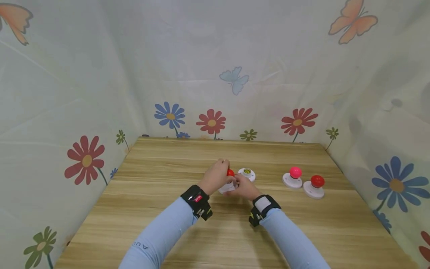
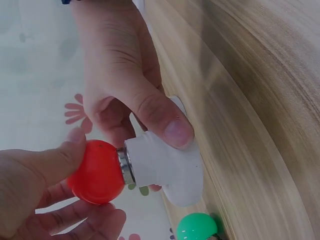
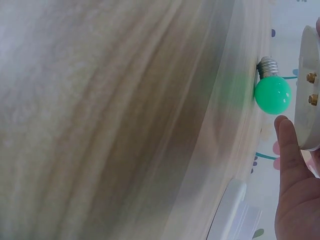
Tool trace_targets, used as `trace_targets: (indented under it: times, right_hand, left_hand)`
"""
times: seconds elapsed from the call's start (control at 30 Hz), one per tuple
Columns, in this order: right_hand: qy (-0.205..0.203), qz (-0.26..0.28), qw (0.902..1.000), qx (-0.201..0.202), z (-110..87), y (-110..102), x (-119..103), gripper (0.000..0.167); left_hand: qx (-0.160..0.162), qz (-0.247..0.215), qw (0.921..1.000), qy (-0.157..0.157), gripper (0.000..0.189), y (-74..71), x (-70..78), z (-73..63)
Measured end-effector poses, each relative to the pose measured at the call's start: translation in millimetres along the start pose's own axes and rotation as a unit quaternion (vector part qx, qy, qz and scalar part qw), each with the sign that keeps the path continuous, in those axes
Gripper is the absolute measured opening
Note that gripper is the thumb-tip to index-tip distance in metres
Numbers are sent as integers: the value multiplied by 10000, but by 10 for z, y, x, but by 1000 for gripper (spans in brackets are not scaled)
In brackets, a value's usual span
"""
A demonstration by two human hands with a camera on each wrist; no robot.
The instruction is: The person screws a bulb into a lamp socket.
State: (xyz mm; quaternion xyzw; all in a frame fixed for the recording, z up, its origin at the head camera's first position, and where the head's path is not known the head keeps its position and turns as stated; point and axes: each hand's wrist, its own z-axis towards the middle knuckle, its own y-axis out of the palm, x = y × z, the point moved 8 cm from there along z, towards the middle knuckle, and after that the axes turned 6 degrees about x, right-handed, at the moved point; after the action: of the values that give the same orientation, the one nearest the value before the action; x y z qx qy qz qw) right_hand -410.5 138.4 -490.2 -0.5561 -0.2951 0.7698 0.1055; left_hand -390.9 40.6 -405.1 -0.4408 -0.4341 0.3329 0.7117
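My left hand (image 1: 215,176) holds a round red bulb (image 2: 98,172), thumb on one side and fingers on the other. The bulb's metal screw end sits at the mouth of a white lamp socket (image 2: 145,159). Gripping that socket by its round base is my right hand (image 1: 248,188), its thumb pressed on the base in the left wrist view. The base is tilted, its underside with brass screws (image 3: 312,99) showing in the right wrist view. A green bulb (image 3: 273,95) lies on the table beyond, hidden from the head view.
Just behind my right hand stands another white socket (image 1: 246,174) with no bulb in it. To the right, a pink bulb (image 1: 295,172) and a red bulb (image 1: 317,181) sit upright in white sockets on the wooden table (image 1: 161,228). Patterned cloth (image 1: 188,56) surrounds the table.
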Motion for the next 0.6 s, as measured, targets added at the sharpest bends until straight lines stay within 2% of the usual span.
trace_targets:
  times: [0.17, 0.37, 0.5, 0.6]
  right_hand:
    - [26, 118, 9999, -21, 6, 3, 44, 63]
    - [-134, 92, 9999, -13, 7, -7, 62, 65]
    - [-93, -26, 9999, 28, 16, -19, 80, 65]
    - [-34, -32, 10000, 26, 23, -23, 88, 63]
  left_hand:
    - [-208, -280, 9994, 84, 39, 30, 20, 20]
    - [-476, -740, 9958, 239, 35, 44, 50, 30]
    - [-594, -962, 9934, 194, 55, 55, 38, 41]
    - [-552, -1029, 9932, 13, 70, 48, 11, 42]
